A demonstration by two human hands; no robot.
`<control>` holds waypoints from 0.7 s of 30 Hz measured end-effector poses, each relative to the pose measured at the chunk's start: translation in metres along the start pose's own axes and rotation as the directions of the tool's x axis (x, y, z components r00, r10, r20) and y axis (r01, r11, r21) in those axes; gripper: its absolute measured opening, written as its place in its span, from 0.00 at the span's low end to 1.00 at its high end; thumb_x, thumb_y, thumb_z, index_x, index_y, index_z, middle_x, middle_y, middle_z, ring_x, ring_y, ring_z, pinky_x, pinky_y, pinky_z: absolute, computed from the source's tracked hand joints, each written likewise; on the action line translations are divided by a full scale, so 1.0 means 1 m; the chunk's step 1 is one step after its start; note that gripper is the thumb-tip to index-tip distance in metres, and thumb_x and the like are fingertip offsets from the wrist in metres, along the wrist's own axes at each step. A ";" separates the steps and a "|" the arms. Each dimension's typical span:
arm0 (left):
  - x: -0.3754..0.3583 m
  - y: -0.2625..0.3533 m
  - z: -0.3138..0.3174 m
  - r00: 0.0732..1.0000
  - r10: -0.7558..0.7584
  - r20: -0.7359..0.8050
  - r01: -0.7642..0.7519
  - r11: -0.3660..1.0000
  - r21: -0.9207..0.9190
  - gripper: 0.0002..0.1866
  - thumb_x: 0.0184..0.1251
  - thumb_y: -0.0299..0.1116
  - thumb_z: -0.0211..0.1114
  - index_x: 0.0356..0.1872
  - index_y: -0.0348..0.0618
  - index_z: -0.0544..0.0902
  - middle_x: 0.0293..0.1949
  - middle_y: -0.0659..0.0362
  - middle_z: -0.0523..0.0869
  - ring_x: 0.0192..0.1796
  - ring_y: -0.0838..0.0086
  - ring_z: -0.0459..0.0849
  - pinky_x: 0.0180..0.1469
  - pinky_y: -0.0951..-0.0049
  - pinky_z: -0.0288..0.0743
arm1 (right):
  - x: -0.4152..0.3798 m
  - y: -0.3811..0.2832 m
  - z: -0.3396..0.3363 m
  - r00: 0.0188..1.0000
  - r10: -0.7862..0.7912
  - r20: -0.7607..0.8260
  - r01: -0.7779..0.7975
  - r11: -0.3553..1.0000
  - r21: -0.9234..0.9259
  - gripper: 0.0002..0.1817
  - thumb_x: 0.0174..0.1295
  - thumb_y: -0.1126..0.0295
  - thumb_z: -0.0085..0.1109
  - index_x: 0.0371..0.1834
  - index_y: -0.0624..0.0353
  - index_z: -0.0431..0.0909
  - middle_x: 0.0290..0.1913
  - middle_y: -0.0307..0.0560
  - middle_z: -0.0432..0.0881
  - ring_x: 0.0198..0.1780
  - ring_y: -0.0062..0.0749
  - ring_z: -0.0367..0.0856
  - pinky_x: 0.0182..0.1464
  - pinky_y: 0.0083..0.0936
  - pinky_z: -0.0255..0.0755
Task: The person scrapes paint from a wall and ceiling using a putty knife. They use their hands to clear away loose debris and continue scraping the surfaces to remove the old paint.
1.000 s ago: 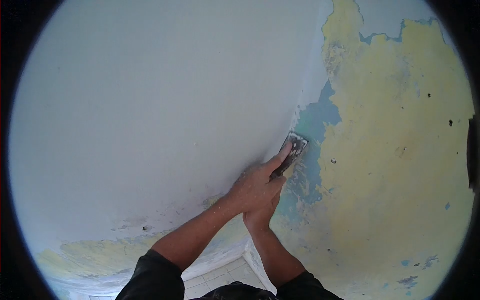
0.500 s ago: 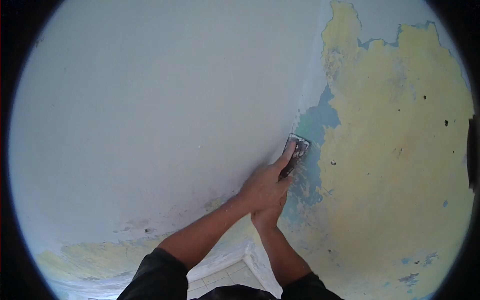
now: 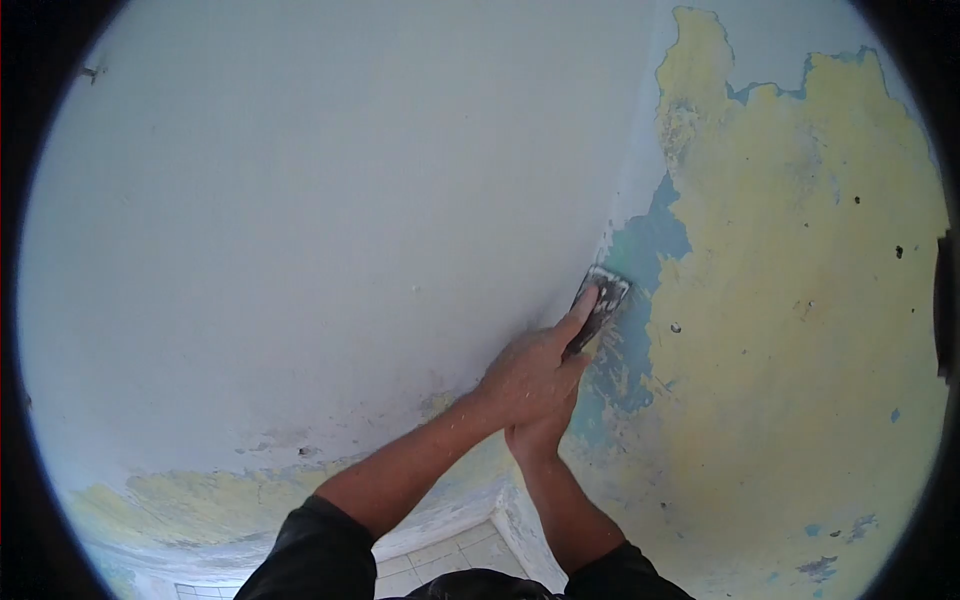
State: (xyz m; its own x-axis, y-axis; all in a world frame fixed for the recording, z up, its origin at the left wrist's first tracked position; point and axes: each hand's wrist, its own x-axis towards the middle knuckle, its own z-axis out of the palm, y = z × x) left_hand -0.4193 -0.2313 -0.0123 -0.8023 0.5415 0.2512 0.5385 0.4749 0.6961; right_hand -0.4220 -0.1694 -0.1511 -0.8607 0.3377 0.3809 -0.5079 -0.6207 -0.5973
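Note:
A scraper (image 3: 601, 298) with a broad dark blade, smeared with white paint, lies against the wall close to the corner. My left hand (image 3: 532, 372) is closed round its lower part, one finger stretched along the blade. Just below, my right hand (image 3: 545, 430) is closed as well, pressed up under the left one; its fingers are largely hidden, and the handle cannot be seen inside the two hands. Around the blade's tip is a blue-green patch (image 3: 648, 240) of older paint, bordered by white paint on the left and yellow on the right.
On the left stands a white wall (image 3: 300, 220), with a peeled yellow strip (image 3: 220, 500) low down. The right wall (image 3: 780, 280) is mostly bared to yellow, with small dark holes. Pale floor tiles (image 3: 450, 560) show at the bottom. A dark object (image 3: 944, 305) is at the right edge.
The scraper appears slightly further right in view, and the walls have shifted a little right and down with the camera. Both hands keep their grip.

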 end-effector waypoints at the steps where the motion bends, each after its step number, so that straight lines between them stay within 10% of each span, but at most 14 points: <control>1: -0.002 -0.011 0.012 1.000 0.001 -0.003 -0.001 1.000 0.002 0.44 0.72 0.37 0.59 0.84 0.58 0.45 0.50 0.32 0.83 0.51 0.38 0.83 0.59 0.53 0.73 | -0.014 -0.012 0.012 0.997 0.033 -0.070 -0.032 0.999 0.019 0.22 0.79 0.51 0.45 0.69 0.48 0.65 0.61 0.41 0.76 0.61 0.34 0.79 0.63 0.34 0.74; 4: 0.005 -0.017 0.022 0.956 0.232 -0.180 -0.226 0.973 0.052 0.44 0.72 0.38 0.59 0.84 0.57 0.45 0.48 0.32 0.84 0.50 0.37 0.83 0.57 0.51 0.73 | 0.011 -0.009 -0.005 0.997 0.066 -0.028 -0.062 0.993 0.104 0.23 0.79 0.51 0.44 0.71 0.46 0.64 0.62 0.41 0.75 0.63 0.33 0.77 0.64 0.34 0.73; 9: 0.009 0.018 -0.014 1.000 0.017 -0.024 -0.015 0.999 0.050 0.44 0.72 0.37 0.59 0.84 0.54 0.45 0.55 0.29 0.81 0.58 0.36 0.81 0.62 0.54 0.72 | 0.014 -0.011 0.008 0.990 0.022 0.142 -0.034 0.996 0.081 0.25 0.79 0.49 0.44 0.74 0.44 0.62 0.65 0.41 0.73 0.65 0.33 0.75 0.65 0.34 0.72; 13: 0.003 -0.019 0.021 0.937 0.279 -0.209 -0.256 0.958 0.127 0.44 0.71 0.36 0.59 0.83 0.51 0.45 0.48 0.29 0.83 0.53 0.35 0.81 0.58 0.49 0.72 | -0.004 -0.021 0.017 0.994 0.088 -0.072 -0.082 0.994 0.074 0.24 0.79 0.50 0.44 0.72 0.44 0.63 0.65 0.41 0.73 0.64 0.33 0.76 0.65 0.35 0.72; 18: 0.014 0.023 -0.018 0.997 0.066 -0.041 -0.065 0.997 0.041 0.44 0.72 0.36 0.58 0.84 0.55 0.44 0.50 0.30 0.83 0.53 0.34 0.82 0.59 0.50 0.73 | 0.022 -0.010 0.003 0.991 0.091 0.093 -0.103 0.986 0.128 0.26 0.80 0.50 0.41 0.76 0.44 0.60 0.67 0.40 0.72 0.66 0.33 0.74 0.67 0.36 0.71; 21: 0.000 -0.005 0.002 0.993 0.091 -0.079 -0.086 0.994 0.067 0.43 0.72 0.36 0.58 0.84 0.54 0.45 0.49 0.30 0.83 0.52 0.35 0.82 0.57 0.48 0.73 | 0.002 -0.004 0.016 0.998 0.010 -0.063 -0.012 0.999 -0.043 0.24 0.79 0.52 0.43 0.73 0.45 0.63 0.65 0.41 0.74 0.64 0.33 0.76 0.64 0.36 0.73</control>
State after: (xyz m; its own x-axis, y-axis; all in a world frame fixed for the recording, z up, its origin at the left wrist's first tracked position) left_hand -0.4213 -0.2317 -0.0171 -0.7676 0.5261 0.3660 0.6215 0.4717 0.6255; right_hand -0.4208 -0.1775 -0.1367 -0.8661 0.3757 0.3297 -0.4981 -0.5940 -0.6317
